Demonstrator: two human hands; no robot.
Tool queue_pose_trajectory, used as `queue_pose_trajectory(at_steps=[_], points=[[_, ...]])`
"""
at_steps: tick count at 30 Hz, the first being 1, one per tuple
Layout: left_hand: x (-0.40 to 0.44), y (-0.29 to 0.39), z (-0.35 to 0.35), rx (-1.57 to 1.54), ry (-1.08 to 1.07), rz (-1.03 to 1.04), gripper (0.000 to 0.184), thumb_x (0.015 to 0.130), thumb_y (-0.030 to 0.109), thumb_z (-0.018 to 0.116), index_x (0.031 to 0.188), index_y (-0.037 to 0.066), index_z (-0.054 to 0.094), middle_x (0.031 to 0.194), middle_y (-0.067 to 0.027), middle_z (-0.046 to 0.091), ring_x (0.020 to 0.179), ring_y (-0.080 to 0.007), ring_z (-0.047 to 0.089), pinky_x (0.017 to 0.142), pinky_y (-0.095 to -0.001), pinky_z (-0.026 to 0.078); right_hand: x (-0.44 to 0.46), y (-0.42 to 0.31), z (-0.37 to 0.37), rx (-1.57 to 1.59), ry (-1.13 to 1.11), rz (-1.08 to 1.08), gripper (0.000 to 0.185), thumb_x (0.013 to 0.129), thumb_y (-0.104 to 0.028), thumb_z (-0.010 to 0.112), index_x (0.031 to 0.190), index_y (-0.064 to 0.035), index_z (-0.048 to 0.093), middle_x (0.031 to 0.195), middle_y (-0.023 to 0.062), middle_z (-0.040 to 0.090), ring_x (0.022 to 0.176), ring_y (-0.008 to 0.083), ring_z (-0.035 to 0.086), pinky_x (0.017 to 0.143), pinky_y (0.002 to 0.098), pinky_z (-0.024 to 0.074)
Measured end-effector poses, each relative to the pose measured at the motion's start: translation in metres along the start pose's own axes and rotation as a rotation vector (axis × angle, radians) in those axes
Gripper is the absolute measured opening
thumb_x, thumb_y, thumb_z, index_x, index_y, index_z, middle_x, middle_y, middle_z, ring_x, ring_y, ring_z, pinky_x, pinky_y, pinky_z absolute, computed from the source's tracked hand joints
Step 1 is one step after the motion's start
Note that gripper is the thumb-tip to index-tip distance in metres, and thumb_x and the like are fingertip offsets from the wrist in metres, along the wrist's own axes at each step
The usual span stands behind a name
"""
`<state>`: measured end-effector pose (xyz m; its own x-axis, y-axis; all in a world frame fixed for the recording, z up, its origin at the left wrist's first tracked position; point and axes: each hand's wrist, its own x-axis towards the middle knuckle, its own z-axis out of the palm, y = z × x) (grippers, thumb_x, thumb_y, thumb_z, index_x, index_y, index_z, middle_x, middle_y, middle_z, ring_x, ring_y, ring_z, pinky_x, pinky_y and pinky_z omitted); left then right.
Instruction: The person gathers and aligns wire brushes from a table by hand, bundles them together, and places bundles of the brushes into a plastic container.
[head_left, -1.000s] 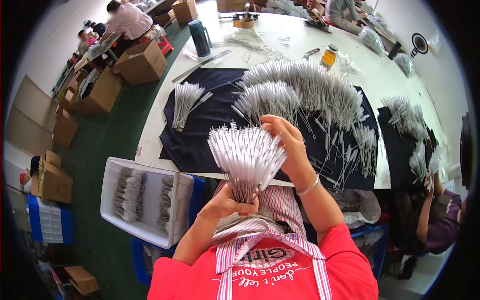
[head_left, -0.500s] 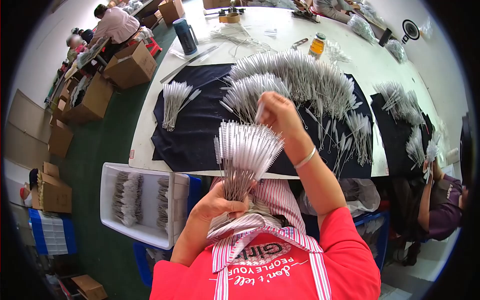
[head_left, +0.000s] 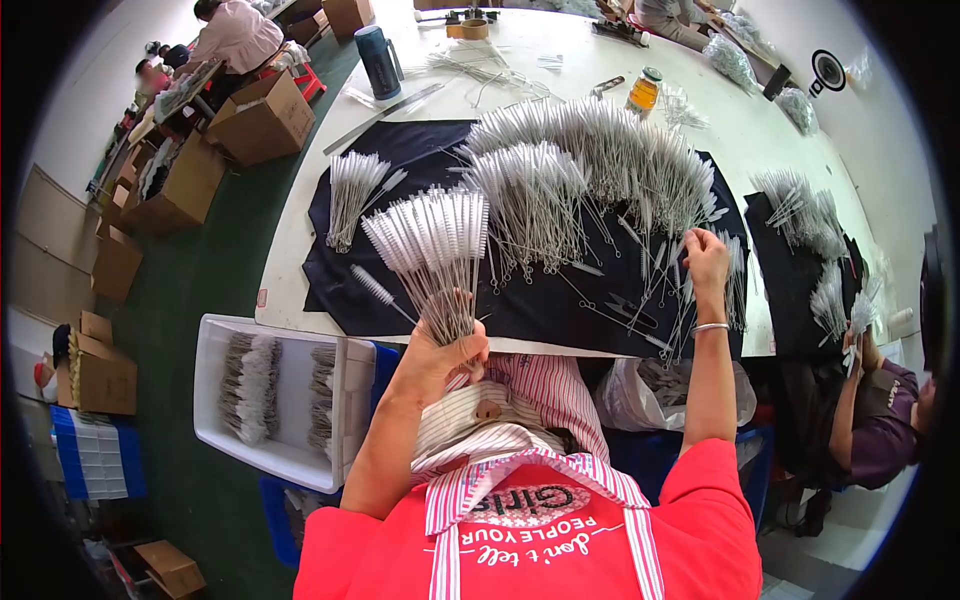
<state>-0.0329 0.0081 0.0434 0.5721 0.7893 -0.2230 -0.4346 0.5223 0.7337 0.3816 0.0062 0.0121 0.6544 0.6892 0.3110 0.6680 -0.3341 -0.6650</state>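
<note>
My left hand (head_left: 445, 350) is wrapped round the wire stems of a thick bundle of white-bristled straw brushes (head_left: 430, 235), bristle ends up, above the front of the dark cloth (head_left: 345, 295). One separate brush (head_left: 372, 285) juts out left of the bundle, its stem running toward that hand. My right hand (head_left: 708, 262) is at the right edge of the big brush pile (head_left: 600, 150), its fingers pinched together; whatever is between them is too small to make out. Loose brushes and dark scissors (head_left: 632, 311) lie on the cloth to its left.
A smaller brush bunch (head_left: 355, 190) lies at the cloth's left. Behind are a blue flask (head_left: 377, 62), a yellow-labelled jar (head_left: 644, 90) and tape (head_left: 474, 30). A white bin (head_left: 215, 400) holding brushes stands at lower left. A co-worker (head_left: 880, 410) handles brushes at right.
My right hand has moved right and away from the bundle, to the right side of the pile. My left hand has raised the bundle slightly and tilted it left.
</note>
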Motion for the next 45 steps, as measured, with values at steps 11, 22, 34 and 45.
queue_pose_trajectory(at_steps=[11,22,34,45], points=[[0.02,0.003,0.018,0.2,0.233,0.189,0.029,0.073,-0.003,0.069,0.095,0.008,0.055,0.072,-0.0004,0.056,0.051,-0.0066,0.049,0.039,-0.0184,0.037,-0.129,-0.219,0.066,1.07,-0.721,-0.208,0.037,0.077,-0.017,0.07,0.107,0.0,0.054,0.082,0.0035,0.061,0.069,0.0088,0.055,0.062,0.0216,0.0448],[0.011,0.01,0.005,0.178,0.249,0.282,0.035,0.078,0.001,0.067,0.107,0.01,0.049,0.078,-0.0048,0.061,0.06,-0.0097,0.056,0.041,-0.0179,0.038,-0.137,-0.223,0.096,1.393,-0.936,0.06,0.012,0.088,-0.014,0.058,0.09,-0.0023,0.054,0.084,0.0031,0.06,0.076,0.0077,0.055,0.071,0.0225,0.0454],[0.025,0.013,0.012,0.008,0.183,0.239,0.03,0.079,0.01,0.068,0.102,0.011,0.049,0.083,-0.0078,0.063,0.061,-0.0137,0.059,0.042,-0.0197,0.039,-0.122,-0.221,0.092,1.6,-1.019,0.31,0.02,0.09,-0.028,0.057,0.086,-0.0085,0.051,0.075,0.0008,0.058,0.056,0.0059,0.051,0.049,0.021,0.041],[0.03,0.016,0.01,0.212,0.218,0.252,0.036,0.076,0.008,0.071,0.107,0.011,0.052,0.077,-0.0024,0.06,0.058,-0.0135,0.058,0.038,-0.0203,0.039,-0.126,-0.233,0.097,1.383,-1.002,0.27,0.034,0.077,-0.013,0.071,0.104,-0.0028,0.053,0.076,-0.0007,0.056,0.062,0.0063,0.054,0.052,0.0212,0.0452]])
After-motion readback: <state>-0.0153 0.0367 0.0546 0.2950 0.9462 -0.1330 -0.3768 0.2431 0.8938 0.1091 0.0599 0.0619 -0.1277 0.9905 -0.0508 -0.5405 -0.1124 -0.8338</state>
